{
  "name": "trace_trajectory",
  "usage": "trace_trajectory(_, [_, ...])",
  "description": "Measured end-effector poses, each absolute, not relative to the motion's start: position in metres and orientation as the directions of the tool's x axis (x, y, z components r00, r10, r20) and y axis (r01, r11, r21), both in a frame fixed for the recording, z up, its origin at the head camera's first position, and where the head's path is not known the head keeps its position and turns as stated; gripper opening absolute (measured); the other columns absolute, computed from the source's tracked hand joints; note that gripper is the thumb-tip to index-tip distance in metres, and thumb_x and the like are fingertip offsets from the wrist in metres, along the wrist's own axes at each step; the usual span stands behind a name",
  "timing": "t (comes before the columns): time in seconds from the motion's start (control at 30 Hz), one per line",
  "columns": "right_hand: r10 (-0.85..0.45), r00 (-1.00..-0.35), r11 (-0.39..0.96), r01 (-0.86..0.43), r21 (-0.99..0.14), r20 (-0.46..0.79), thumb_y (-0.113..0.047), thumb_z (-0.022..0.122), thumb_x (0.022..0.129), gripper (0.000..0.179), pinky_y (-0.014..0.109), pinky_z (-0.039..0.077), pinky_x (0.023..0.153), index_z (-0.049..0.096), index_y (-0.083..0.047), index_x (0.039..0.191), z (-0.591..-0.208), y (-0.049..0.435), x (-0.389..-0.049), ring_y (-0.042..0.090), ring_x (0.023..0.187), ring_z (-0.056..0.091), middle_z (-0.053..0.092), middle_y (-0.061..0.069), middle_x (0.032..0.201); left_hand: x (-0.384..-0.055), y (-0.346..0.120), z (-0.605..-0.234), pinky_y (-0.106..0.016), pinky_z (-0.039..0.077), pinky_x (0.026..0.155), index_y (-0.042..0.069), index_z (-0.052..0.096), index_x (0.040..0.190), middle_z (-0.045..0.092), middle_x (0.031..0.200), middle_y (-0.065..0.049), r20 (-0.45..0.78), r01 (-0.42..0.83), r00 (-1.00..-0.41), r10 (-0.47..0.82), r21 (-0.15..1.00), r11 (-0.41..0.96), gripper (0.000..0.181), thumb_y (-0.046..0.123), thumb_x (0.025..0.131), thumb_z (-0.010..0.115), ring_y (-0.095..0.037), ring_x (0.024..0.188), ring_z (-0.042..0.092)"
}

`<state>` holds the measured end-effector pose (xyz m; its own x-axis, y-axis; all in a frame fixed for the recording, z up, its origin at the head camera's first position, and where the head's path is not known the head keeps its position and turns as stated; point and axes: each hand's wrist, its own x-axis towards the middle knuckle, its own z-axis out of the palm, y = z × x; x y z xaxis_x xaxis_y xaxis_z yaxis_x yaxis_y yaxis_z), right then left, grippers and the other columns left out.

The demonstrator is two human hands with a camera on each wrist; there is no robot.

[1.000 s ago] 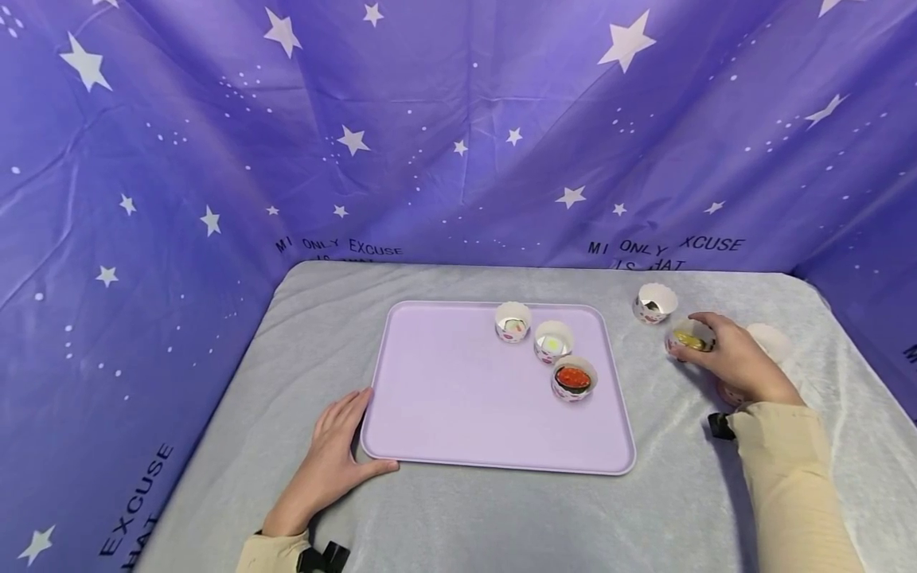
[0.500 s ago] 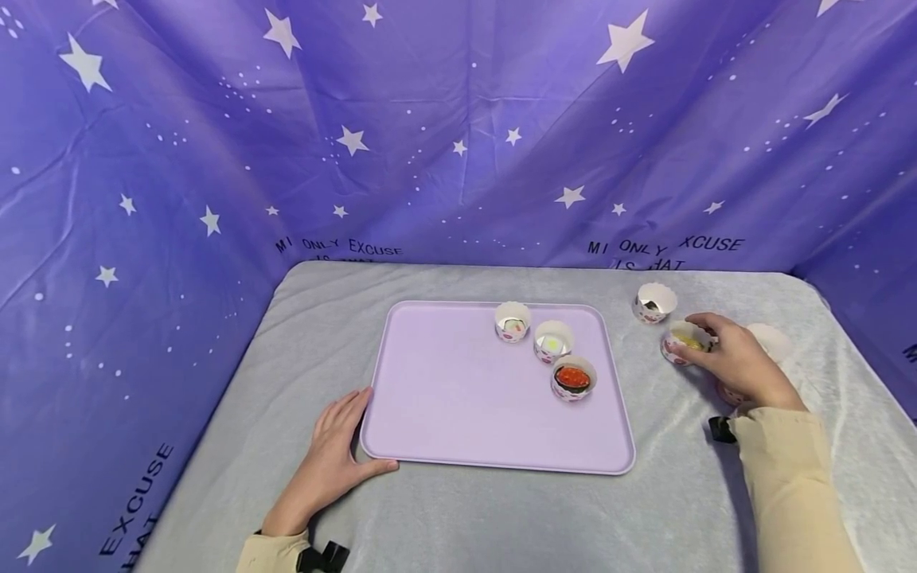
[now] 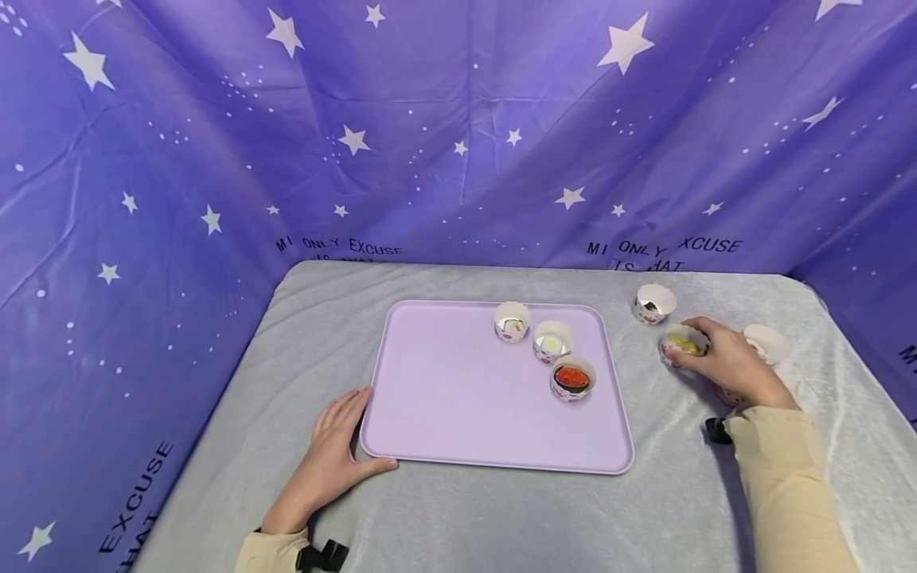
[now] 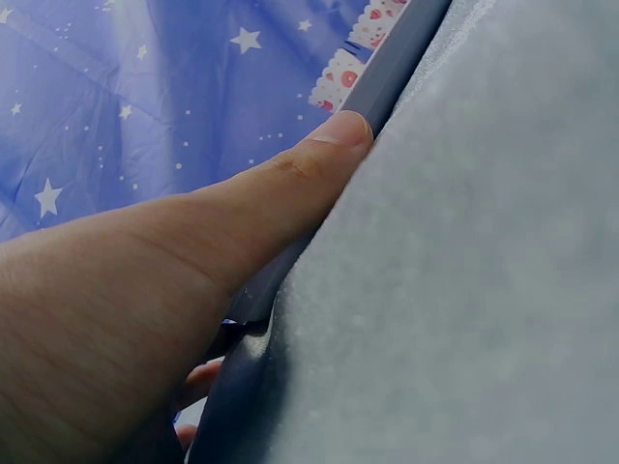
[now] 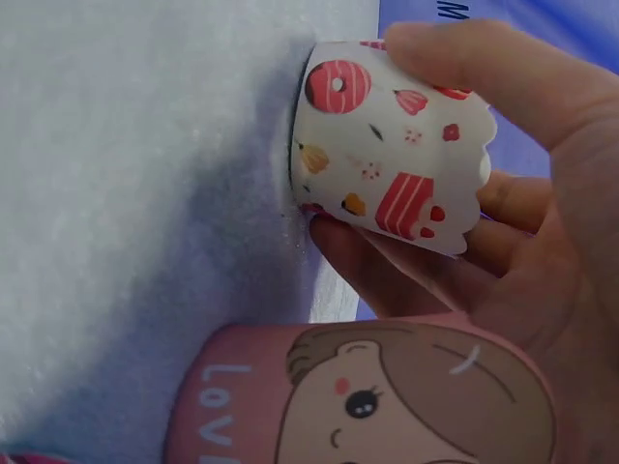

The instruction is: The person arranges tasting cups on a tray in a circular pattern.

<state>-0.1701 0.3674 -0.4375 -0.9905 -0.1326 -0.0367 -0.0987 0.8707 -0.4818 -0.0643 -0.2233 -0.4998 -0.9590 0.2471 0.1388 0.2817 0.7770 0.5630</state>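
Note:
My right hand (image 3: 731, 362) pinches a white paper baking cup (image 5: 387, 145) with a scalloped rim and dessert prints, thumb on one side and fingers on the other. A yellow-topped toy sushi piece (image 3: 684, 344) lies inside it. The cup stands upright at the grey cloth. At the near left corner of the lilac tray (image 3: 458, 414), my left hand (image 3: 333, 461) rests with extended fingers on the left edge and the thumb (image 4: 309, 174) along the front edge. Three similar cups are on the tray's right part: one with a roll (image 3: 513, 325), one with a pale piece (image 3: 552, 344), one with orange-red roe sushi (image 3: 572, 378).
Behind the held cup stands another cup (image 3: 654, 304) with a dark item. A white cup (image 3: 766, 344) is right of my right hand. A pink cup with a cartoon face (image 5: 358, 387) is partly hidden under that hand. A purple starry curtain (image 3: 458, 135) borders the table (image 3: 501, 517).
The cup in my right hand was tilted up a little and shifted slightly left, and its yellow piece shows more now. My left hand and the tray have stayed in place.

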Motion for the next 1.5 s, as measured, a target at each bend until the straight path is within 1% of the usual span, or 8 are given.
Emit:
trace_trajectory(0.3, [-0.129, -0.991, 0.867, -0.127, -0.482, 0.029, -0.038, 0.072, 0.09, 0.063, 0.044, 0.047, 0.075, 0.052, 0.005, 0.132, -0.435, 0.367, -0.163, 0.034, 0.088, 0.06, 0.065, 0.026, 0.105, -0.065, -0.222, -0.5, -0.057, 0.015, 0.116, 0.006, 0.034, 0.154, 0.042, 0.152, -0.018, 0.146, 0.296, -0.955, 0.259, 0.56, 0.774, 0.114, 0.057, 0.066, 0.086, -0.035, 0.144, 0.03])
trace_trajectory(0.5, [-0.132, -0.99, 0.864, -0.144, -0.482, 0.059, -0.038, 0.072, 0.09, 0.065, 0.056, 0.047, 0.079, 0.052, 0.004, 0.135, -0.425, 0.355, -0.158, 0.042, 0.097, 0.06, 0.063, 0.032, 0.113, -0.065, -0.221, -0.5, -0.055, 0.015, 0.117, 0.005, 0.034, 0.154, 0.042, 0.152, -0.019, 0.152, 0.298, -0.954, 0.258, 0.561, 0.772, 0.114, 0.054, 0.066, 0.087, -0.035, 0.143, 0.031])
trace_trajectory(0.73, [-0.159, -0.975, 0.856, -0.215, -0.47, 0.158, -0.032, 0.077, 0.086, 0.061, 0.061, 0.046, 0.08, 0.056, 0.002, 0.132, -0.412, 0.335, -0.149, 0.046, 0.1, 0.06, 0.064, 0.031, 0.113, -0.065, -0.223, -0.5, -0.057, 0.015, 0.116, 0.005, 0.034, 0.154, 0.042, 0.152, -0.019, 0.162, 0.304, -0.952, 0.258, 0.554, 0.775, 0.114, 0.055, 0.066, 0.087, -0.036, 0.143, 0.031])
trace_trajectory(0.87, [-0.169, -0.97, 0.844, -0.233, -0.483, 0.174, -0.034, 0.079, 0.085, 0.061, 0.062, 0.046, 0.084, 0.057, -0.003, 0.132, -0.405, 0.322, -0.145, 0.046, 0.107, 0.059, 0.064, 0.027, 0.12, -0.065, -0.224, -0.501, -0.057, 0.015, 0.116, 0.006, 0.034, 0.154, 0.042, 0.152, -0.018, 0.158, 0.299, -0.954, 0.254, 0.555, 0.777, 0.114, 0.056, 0.066, 0.086, -0.036, 0.143, 0.03])
trace_trajectory(1.1, [-0.209, -0.967, 0.797, -0.254, -0.547, 0.144, -0.033, 0.079, 0.085, 0.065, 0.067, 0.041, 0.096, 0.054, -0.008, 0.14, -0.395, 0.307, -0.134, 0.05, 0.125, 0.049, 0.054, 0.025, 0.139, -0.066, -0.224, -0.5, -0.057, 0.014, 0.116, 0.007, 0.033, 0.155, 0.041, 0.153, -0.018, 0.144, 0.287, -0.958, 0.249, 0.561, 0.776, 0.115, 0.058, 0.067, 0.085, -0.035, 0.144, 0.029])
trace_trajectory(1.2, [-0.229, -0.959, 0.795, -0.283, -0.536, 0.167, -0.033, 0.08, 0.084, 0.067, 0.065, 0.043, 0.095, 0.054, -0.008, 0.141, -0.392, 0.3, -0.129, 0.049, 0.124, 0.051, 0.055, 0.025, 0.139, -0.066, -0.224, -0.501, -0.057, 0.014, 0.116, 0.007, 0.033, 0.155, 0.041, 0.153, -0.018, 0.143, 0.287, -0.958, 0.25, 0.56, 0.778, 0.115, 0.059, 0.067, 0.085, -0.035, 0.144, 0.029])
trace_trajectory(1.4, [-0.328, -0.902, 0.774, -0.426, -0.469, 0.28, -0.024, 0.083, 0.08, 0.056, 0.054, 0.049, 0.089, 0.061, -0.006, 0.128, -0.393, 0.283, -0.125, 0.042, 0.114, 0.06, 0.063, 0.021, 0.128, -0.066, -0.224, -0.5, -0.058, 0.014, 0.116, 0.008, 0.033, 0.155, 0.041, 0.153, -0.018, 0.149, 0.291, -0.956, 0.252, 0.565, 0.772, 0.114, 0.057, 0.066, 0.086, -0.035, 0.144, 0.029])
trace_trajectory(1.5, [-0.347, -0.893, 0.769, -0.446, -0.459, 0.285, -0.024, 0.083, 0.081, 0.054, 0.051, 0.051, 0.086, 0.061, -0.006, 0.127, -0.394, 0.275, -0.122, 0.039, 0.11, 0.063, 0.065, 0.019, 0.126, -0.065, -0.224, -0.5, -0.058, 0.014, 0.116, 0.008, 0.033, 0.155, 0.041, 0.153, -0.018, 0.151, 0.292, -0.956, 0.251, 0.57, 0.768, 0.114, 0.056, 0.066, 0.086, -0.035, 0.144, 0.029])
